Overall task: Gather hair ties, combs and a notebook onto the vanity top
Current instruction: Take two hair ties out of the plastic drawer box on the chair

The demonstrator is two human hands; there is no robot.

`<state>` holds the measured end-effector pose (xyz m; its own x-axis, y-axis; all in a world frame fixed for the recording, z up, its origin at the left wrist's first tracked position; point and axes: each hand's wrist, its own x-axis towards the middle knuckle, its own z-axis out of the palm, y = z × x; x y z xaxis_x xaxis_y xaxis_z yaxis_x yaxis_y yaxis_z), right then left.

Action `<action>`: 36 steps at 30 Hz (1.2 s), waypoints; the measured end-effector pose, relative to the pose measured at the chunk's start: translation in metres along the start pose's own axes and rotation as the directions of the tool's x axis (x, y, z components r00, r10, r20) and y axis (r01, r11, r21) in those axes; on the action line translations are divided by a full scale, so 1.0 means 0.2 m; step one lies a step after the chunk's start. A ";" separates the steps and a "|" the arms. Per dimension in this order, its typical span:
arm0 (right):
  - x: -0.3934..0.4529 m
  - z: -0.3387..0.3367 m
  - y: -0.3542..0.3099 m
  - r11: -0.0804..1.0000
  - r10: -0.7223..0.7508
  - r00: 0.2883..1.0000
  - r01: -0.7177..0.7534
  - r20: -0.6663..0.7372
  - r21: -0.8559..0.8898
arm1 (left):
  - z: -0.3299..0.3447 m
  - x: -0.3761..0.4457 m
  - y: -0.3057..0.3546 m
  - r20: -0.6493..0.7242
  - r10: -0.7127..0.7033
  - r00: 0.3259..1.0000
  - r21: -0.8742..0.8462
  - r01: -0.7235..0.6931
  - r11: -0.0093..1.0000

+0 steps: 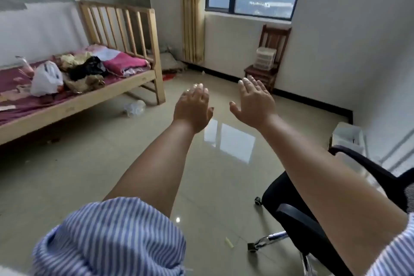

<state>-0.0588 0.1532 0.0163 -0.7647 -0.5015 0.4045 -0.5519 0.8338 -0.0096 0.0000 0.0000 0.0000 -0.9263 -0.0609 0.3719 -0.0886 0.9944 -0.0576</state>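
Observation:
Both arms stretch out in front of me over the tiled floor. My left hand [193, 106] is flat, back up, fingers spread slightly, holding nothing. My right hand [254, 101] is beside it, also flat and empty, with a ring on one finger. No hair ties, combs, notebook or vanity top show in this view.
A wooden bed [94, 98] with bags and clothes heaped on it stands at the left. A black office chair [298, 210] is at the lower right. A wooden chair [267, 67] bearing a small plastic drawer unit [265, 57] stands under the window. A crumpled plastic bag [134, 107] lies on the floor.

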 end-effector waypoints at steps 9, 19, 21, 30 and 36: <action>0.71 0.76 0.19 0.975 0.199 0.893 -0.224 0.404 0.013 | 0.69 0.80 -0.38 0.436 -0.034 0.899 0.002 0.036 0.999; 1.70 1.78 0.58 0.937 0.268 0.720 -0.350 0.640 0.002 | 1.65 1.95 -0.62 0.650 0.045 0.759 -0.015 -0.047 0.999; 1.95 1.90 0.68 0.932 0.280 0.699 -0.363 0.658 -0.010 | 1.77 2.21 -0.69 0.668 0.042 0.743 -0.021 -0.038 0.999; 3.09 2.56 1.15 0.923 0.303 0.667 -0.383 0.681 -0.036 | 2.47 3.45 -0.97 0.703 0.042 0.710 -0.044 -0.016 0.999; 3.84 2.94 1.53 0.871 0.402 0.618 -0.486 0.675 -0.074 | 2.92 4.35 -0.94 0.696 0.191 0.692 -0.133 -0.137 0.982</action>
<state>-1.0102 -0.1123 -0.2143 -0.9193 -0.1304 -0.3713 -0.0843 0.9869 -0.1378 -1.0035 -0.2914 -0.2065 -0.9128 0.0879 -0.3988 0.0891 0.9959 0.0156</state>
